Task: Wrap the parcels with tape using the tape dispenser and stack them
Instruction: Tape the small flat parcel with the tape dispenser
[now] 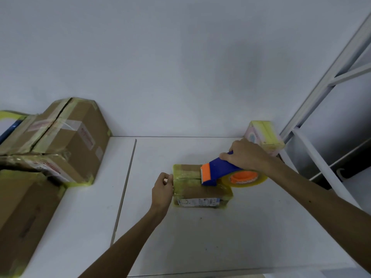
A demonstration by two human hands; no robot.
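Note:
A small cardboard parcel [200, 192] banded with yellowish tape lies on the white table [220, 233]. My right hand [246, 155] grips the handle of a blue and orange tape dispenser [218, 173], whose orange blade end rests on the parcel's top. The clear tape roll [246, 178] hangs off the parcel's right side. My left hand [163, 189] pinches the parcel's left edge, where the tape runs down the side.
A stack of larger taped cardboard boxes [70, 137] stands at the left, with another box [24, 217] in front of it. A small pastel box [265, 135] sits at the back right corner beside a white metal shelf frame [321, 97].

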